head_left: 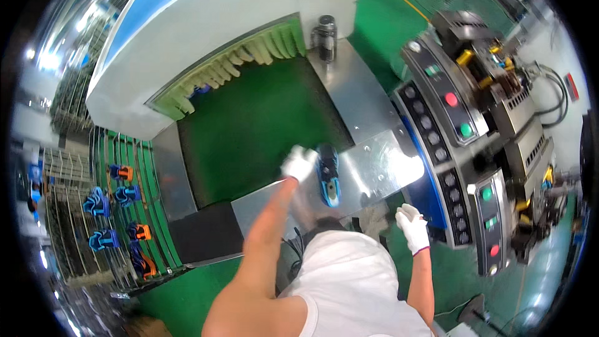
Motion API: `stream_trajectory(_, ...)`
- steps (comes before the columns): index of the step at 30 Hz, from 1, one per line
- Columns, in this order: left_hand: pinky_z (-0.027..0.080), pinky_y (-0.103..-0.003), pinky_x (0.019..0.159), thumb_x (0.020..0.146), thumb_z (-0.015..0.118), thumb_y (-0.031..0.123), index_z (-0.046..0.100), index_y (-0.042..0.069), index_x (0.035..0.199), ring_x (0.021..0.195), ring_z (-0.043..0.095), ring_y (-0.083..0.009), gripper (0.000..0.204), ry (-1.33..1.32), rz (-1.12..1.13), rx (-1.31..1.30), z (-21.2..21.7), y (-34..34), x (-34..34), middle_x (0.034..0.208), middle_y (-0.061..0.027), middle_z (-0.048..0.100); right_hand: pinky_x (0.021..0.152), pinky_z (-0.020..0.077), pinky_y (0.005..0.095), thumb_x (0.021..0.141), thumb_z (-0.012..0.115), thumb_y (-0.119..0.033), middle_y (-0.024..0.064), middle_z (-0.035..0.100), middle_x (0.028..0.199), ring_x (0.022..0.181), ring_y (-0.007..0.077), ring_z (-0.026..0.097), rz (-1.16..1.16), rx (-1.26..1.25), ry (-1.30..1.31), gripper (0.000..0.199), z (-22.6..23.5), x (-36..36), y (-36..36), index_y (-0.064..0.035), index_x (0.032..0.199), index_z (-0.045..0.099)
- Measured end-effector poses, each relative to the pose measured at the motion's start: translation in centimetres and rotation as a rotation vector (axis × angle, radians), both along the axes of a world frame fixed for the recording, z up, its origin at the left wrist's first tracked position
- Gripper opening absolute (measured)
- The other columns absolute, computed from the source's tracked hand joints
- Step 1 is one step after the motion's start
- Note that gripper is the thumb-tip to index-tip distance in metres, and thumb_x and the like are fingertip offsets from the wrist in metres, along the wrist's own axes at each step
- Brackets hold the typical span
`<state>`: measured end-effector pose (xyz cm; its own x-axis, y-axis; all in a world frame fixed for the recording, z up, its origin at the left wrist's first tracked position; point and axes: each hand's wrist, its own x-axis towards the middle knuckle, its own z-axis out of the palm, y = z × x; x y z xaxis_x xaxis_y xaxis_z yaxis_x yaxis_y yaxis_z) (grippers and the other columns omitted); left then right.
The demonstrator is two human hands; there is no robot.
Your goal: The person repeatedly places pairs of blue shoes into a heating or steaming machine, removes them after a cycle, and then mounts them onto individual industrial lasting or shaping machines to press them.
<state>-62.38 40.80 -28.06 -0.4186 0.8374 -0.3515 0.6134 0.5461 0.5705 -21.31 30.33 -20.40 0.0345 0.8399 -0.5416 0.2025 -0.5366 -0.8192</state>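
A black and blue shoe (328,178) lies lengthwise on the near metal edge of a machine table, its open end with a pale inside turned toward me. My left hand (299,163), in a white glove, is just left of the shoe, over the border of the green belt. Motion smears its fingers, so I cannot tell whether it holds anything. My right hand (412,229), also white-gloved, hangs off to the right beside the control machine's blue side. Its fingers are loosely stretched, with nothing visible in them.
The green belt (262,125) runs under a fringed curtain (231,65) into a white housing. A metal flask (326,39) stands at the back right. On the left, a wire rack (128,143) carries several blue and orange shoe parts. Machines with gauges and buttons (450,99) flank the right.
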Motion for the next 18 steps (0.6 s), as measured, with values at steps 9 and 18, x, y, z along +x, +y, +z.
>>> stream_trajectory(9,0.047,-0.047,0.108,0.099,0.057,0.043,0.052,0.003,0.142,0.124,0.06,-0.0435,0.06,-0.463,0.023,-0.068,-3.7,0.4,3.2,0.135,-0.0257,0.061,0.117,0.0375,0.0418,0.088,0.078,-0.031,0.029,0.045,0.152,0.142,0.0405,0.045,0.553,-0.031,-0.57,0.081,-2.7,-21.8,12.5,0.006,0.15,0.04)
stream_trajectory(18,0.048,-0.049,0.101,0.092,0.057,0.012,0.055,-0.002,0.13,0.116,0.057,-0.0427,0.041,0.767,0.309,0.521,-5.1,15.7,-43.5,0.125,-0.0246,0.061,0.12,0.0332,0.0476,0.081,0.075,-0.012,0.0315,0.042,0.153,0.144,0.0465,0.04,0.615,0.23,-0.696,0.077,-6.1,-23.3,12.5,0.0042,0.149,0.041)
